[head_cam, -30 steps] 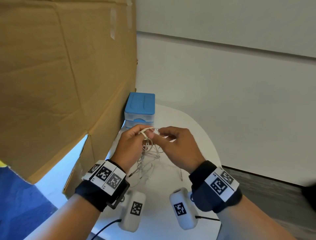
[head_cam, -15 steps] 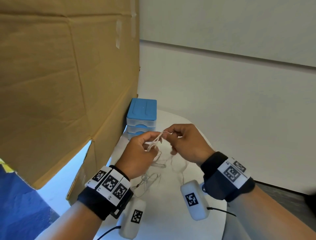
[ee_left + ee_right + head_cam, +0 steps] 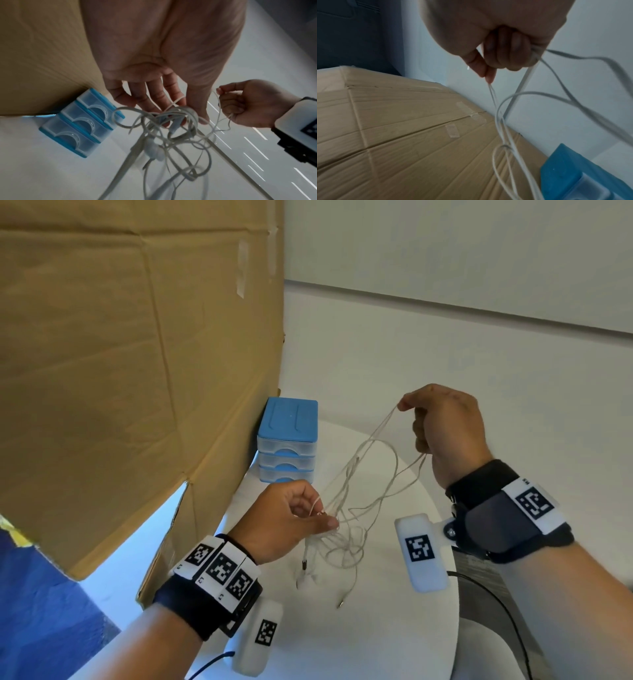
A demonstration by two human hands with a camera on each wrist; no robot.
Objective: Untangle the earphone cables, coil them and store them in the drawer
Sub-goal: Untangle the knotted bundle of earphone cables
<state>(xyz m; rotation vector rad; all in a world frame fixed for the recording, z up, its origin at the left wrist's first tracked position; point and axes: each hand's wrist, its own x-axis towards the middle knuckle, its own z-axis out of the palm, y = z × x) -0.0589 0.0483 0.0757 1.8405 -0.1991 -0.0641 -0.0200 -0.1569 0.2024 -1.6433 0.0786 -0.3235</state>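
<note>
- Head view: the left hand [image 3: 284, 518] pinches the tangled thin white earphone cables [image 3: 346, 508] between thumb and fingers, low over the round white table [image 3: 394, 645].
- Right hand [image 3: 442, 426], raised toward 1 o'clock from the left, pinches a doubled strand at thumb and forefinger; further strands pass under its curled lower fingers.
- Cables run taut between the two hands; loose loops and plug ends hang below the left hand toward 6 o'clock, whether touching the table cannot be told.
- Small blue-topped clear plastic three-drawer unit [image 3: 287, 440] stands at 12 o'clock of the left hand, against the large brown cardboard box [image 3: 137, 354]; all three drawers closed.
- Left wrist view: cable loops bunch at the fingertips [image 3: 202, 119].
- Right wrist view: doubled strand leaves the pinch [image 3: 488, 75] downward.
</note>
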